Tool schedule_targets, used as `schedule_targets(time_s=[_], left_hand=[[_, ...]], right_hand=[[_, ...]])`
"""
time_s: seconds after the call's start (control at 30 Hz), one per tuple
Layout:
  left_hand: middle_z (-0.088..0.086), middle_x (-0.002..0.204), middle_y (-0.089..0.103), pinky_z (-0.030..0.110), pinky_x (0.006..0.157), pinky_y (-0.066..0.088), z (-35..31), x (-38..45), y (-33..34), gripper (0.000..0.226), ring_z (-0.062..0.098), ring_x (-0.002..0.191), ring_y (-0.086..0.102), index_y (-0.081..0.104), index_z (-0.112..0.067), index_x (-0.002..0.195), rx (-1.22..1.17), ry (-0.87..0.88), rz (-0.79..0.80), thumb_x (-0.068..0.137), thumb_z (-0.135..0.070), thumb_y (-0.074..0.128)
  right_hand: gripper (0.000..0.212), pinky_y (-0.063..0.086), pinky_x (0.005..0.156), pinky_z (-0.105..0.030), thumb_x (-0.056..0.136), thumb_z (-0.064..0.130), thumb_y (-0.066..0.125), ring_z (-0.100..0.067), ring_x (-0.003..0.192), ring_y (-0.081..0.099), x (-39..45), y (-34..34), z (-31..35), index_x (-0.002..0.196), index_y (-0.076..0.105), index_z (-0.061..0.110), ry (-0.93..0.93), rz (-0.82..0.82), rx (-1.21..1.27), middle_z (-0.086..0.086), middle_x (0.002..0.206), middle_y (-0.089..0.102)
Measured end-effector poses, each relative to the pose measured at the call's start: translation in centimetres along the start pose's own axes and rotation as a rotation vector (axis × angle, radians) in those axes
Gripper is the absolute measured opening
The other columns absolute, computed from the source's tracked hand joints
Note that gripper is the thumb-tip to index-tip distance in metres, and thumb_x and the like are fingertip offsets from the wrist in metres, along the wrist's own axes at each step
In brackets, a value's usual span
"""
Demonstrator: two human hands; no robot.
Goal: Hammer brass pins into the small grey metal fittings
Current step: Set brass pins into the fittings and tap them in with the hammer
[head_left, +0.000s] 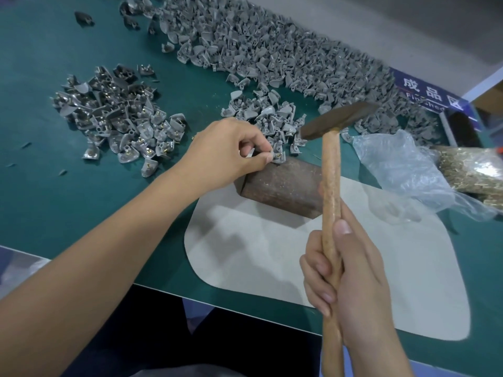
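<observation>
My left hand (pixel 231 152) pinches a small grey fitting (pixel 279 156) with a brass pin in it, held on the far edge of a rusty metal block (pixel 283 186). My right hand (pixel 345 270) grips the wooden handle of a hammer (pixel 333 170). The dark hammer head (pixel 337 119) is raised above and to the right of the fitting.
A large heap of bare grey fittings (pixel 272 50) runs across the back of the green table. A smaller pile with brass pins (pixel 119 115) lies at left. A plastic bag of brass pins (pixel 473 172) sits at right. The block stands on a grey mat (pixel 299 262).
</observation>
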State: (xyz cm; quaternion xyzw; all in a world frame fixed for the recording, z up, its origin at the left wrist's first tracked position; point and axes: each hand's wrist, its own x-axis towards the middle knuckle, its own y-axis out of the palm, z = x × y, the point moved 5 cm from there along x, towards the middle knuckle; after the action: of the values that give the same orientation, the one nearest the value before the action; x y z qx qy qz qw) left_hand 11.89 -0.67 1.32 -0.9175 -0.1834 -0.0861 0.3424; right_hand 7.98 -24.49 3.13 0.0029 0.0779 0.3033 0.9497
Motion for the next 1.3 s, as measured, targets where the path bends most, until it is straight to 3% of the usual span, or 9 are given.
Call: schedule_targets(time_s=[0.17, 0.4, 0.6, 0.83, 1.0, 1.3], left_hand=[[-0.01, 0.065, 0.056, 0.043, 0.074, 0.054, -0.1, 0.0, -0.1, 0.005, 0.012, 0.076, 0.058, 0.074, -0.037, 0.082, 0.005, 0.008, -0.017, 0.085, -0.039, 0.077], [-0.016, 0.068, 0.057, 0.04, 0.074, 0.054, 0.0, 0.0, -0.1, 0.006, 0.009, 0.079, 0.058, 0.073, -0.038, 0.084, 0.008, 0.003, -0.004, 0.086, -0.043, 0.076], [-0.017, 0.069, 0.056, 0.044, 0.075, 0.054, 0.1, 0.0, -0.1, 0.006, 0.01, 0.079, 0.058, 0.072, -0.038, 0.084, 0.005, 0.012, -0.004, 0.085, -0.043, 0.075], [-0.017, 0.07, 0.058, 0.045, 0.075, 0.055, 0.0, -0.1, 0.0, 0.005, 0.011, 0.078, 0.06, 0.073, -0.038, 0.084, -0.001, 0.005, -0.001, 0.086, -0.043, 0.075], [-0.016, 0.07, 0.057, 0.046, 0.074, 0.053, 0.0, -0.1, -0.1, 0.005, 0.013, 0.078, 0.058, 0.073, -0.037, 0.086, -0.004, -0.004, 0.002, 0.086, -0.042, 0.076], [-0.016, 0.065, 0.056, 0.045, 0.076, 0.055, -0.3, -0.1, -0.2, 0.005, 0.013, 0.074, 0.059, 0.073, -0.039, 0.083, -0.002, -0.011, 0.002, 0.087, -0.04, 0.077]], right_hand=[[0.041, 0.031, 0.044, -0.015, 0.097, 0.042, 0.043, -0.012, 0.04, 0.023, 0.3, -0.2, -0.5, 0.132, 0.066, 0.044, 0.141, 0.016, -0.029, 0.002, 0.061, 0.036], [0.044, 0.034, 0.046, -0.018, 0.103, 0.044, 0.045, -0.012, 0.039, 0.024, -0.2, 0.0, 0.6, 0.145, 0.057, 0.042, 0.004, -0.007, 0.007, 0.002, 0.062, 0.034], [0.042, 0.032, 0.044, -0.016, 0.098, 0.043, 0.044, -0.013, 0.04, 0.025, 0.1, 0.0, -0.8, 0.134, 0.063, 0.05, 0.115, 0.023, -0.035, 0.001, 0.062, 0.037], [0.047, 0.035, 0.046, -0.018, 0.099, 0.05, 0.046, -0.014, 0.039, 0.023, -0.3, 0.3, 0.1, 0.144, 0.057, 0.041, -0.024, -0.012, -0.002, 0.002, 0.063, 0.035], [0.042, 0.032, 0.044, -0.016, 0.098, 0.043, 0.043, -0.013, 0.039, 0.023, 0.4, -0.2, -0.7, 0.134, 0.065, 0.044, 0.118, 0.012, -0.036, 0.0, 0.062, 0.037], [0.043, 0.033, 0.045, -0.016, 0.098, 0.043, 0.046, -0.013, 0.038, 0.023, 0.2, -0.6, -0.6, 0.137, 0.063, 0.039, 0.082, -0.018, 0.001, -0.002, 0.064, 0.035]])
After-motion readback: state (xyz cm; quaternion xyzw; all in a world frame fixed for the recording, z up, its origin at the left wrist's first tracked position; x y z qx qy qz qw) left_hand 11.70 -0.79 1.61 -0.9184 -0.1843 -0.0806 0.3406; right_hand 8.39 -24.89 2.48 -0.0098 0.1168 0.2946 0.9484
